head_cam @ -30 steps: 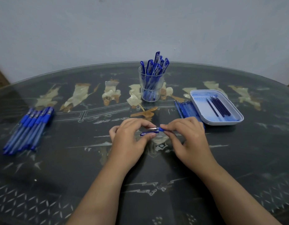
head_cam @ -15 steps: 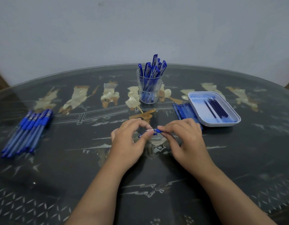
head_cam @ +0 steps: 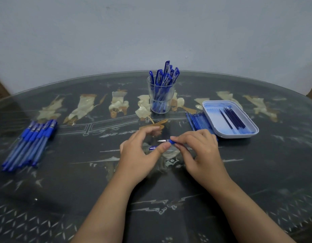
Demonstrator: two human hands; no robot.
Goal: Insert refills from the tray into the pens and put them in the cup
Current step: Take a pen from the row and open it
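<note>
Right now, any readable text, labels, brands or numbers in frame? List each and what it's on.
No text is legible anywhere.
Capped pens in the cup: lighter patches on the clips, too small to read.
Table inlay: silvery script-like figures, unreadable.
Tray and loose pens at left: no print visible.

The counter point(head_cam: 46, 199) is topped with glossy, reflective glass over a dark, patterned surface. The cup point(head_cam: 160, 102) is made of clear, smooth material; glass or plastic cannot be told. The tray point(head_cam: 253, 132) is formed of pale, smooth plastic with a soft sheen. On the pen point(head_cam: 172, 141) blue plastic and a silvery metal tip are seen; the cap point(head_cam: 153, 147) is of blue plastic. The wall point(head_cam: 151, 32) is painted matt.
</note>
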